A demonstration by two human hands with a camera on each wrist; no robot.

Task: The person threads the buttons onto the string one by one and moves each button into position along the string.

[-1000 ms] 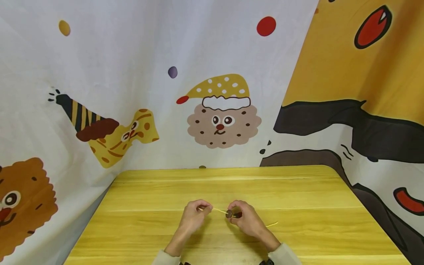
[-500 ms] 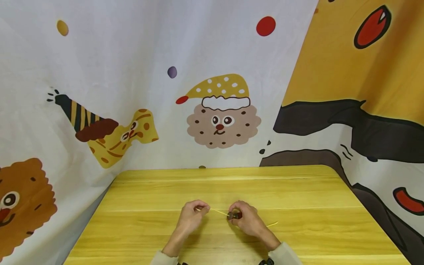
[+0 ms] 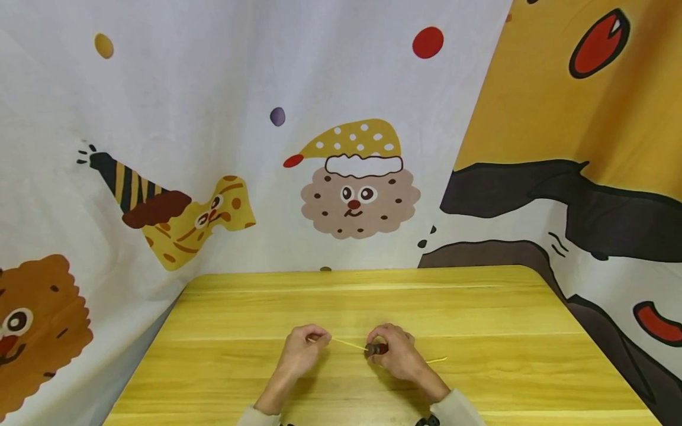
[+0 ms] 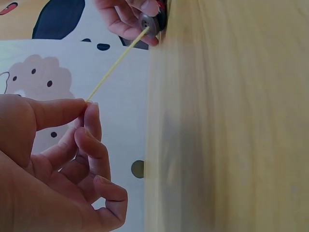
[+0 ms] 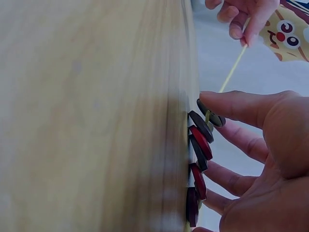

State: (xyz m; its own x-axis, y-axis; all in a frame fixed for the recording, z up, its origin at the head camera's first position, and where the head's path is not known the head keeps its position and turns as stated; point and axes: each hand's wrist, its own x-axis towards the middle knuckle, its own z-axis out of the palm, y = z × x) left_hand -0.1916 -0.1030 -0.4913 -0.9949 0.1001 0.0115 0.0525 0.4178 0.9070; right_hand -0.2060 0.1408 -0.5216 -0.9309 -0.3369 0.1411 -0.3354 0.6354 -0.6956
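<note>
Now L hand [image 4: 53,159] is pinching yellow cord [image 3: 348,343] taut; R hand [image 5: 256,159] is gripping threaded buttons [image 5: 200,159] above surface [image 3: 479,307]. Risk: cord end slipping, buttons sliding off.

Both hands are hovering near the table's front edge, the left hand [image 3: 299,354] pinching with thumb and forefinger, the right hand [image 3: 396,354] curling inward.

A thin yellow cord [image 3: 348,344] runs taut through a row of dark and red buttons [image 5: 200,145].
</note>
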